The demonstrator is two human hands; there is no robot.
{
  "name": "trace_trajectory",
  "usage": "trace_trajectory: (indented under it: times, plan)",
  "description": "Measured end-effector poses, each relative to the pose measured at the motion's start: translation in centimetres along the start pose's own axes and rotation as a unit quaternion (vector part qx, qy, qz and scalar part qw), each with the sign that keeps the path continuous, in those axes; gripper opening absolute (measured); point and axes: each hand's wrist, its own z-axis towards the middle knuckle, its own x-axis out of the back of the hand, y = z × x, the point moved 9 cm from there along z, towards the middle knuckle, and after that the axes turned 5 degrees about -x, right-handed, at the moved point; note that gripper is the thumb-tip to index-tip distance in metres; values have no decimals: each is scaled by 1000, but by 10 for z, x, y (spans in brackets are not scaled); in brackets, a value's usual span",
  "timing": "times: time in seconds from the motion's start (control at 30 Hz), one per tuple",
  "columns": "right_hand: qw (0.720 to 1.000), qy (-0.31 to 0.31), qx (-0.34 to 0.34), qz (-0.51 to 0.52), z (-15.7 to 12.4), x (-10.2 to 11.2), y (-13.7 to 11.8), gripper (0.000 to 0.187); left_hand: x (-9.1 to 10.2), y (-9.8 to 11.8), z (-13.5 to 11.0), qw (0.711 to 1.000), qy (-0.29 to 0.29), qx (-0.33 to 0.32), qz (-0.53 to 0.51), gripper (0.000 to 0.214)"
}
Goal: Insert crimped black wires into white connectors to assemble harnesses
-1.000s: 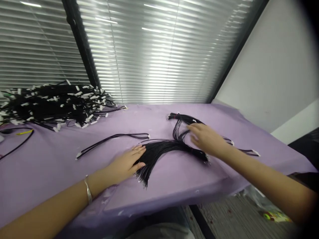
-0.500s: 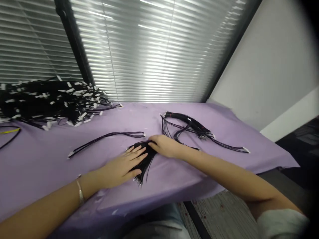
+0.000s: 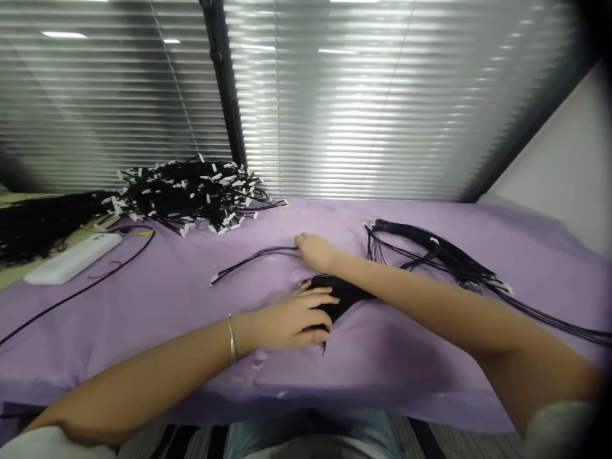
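My left hand (image 3: 296, 317) lies palm down on a fanned bundle of thin black wires (image 3: 345, 291) on the purple cloth, fingers spread loosely over it. My right arm crosses above that bundle. My right hand (image 3: 313, 250) is beyond it, with fingers closed at the near end of a loose strand of black wires (image 3: 253, 257) that runs off to the left and ends in a small white connector. A silver bracelet sits on my left wrist.
A second black wire bundle (image 3: 433, 248) trails to the right edge. A big heap of black wires with white connectors (image 3: 191, 191) lies at the back left, beside a white flat device (image 3: 71, 258) and a long black cable (image 3: 81, 290). Window blinds stand behind the purple-covered table (image 3: 143, 319).
My right hand has moved left, from the far bundle across the fanned bundle to the end of the loose strand. My left hand stays on the fanned bundle. The view has swung left.
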Motion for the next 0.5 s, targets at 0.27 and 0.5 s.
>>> trace_trajectory:
  times: [0.27,0.5]
  plan:
    - [988,118,-99,-23,-58,111,57,36,34,-59,-19,802,340,126,-474,33]
    - [962,186,-199,21,-130,122,131,26,24,-83,-21,593,378,179,-688,38]
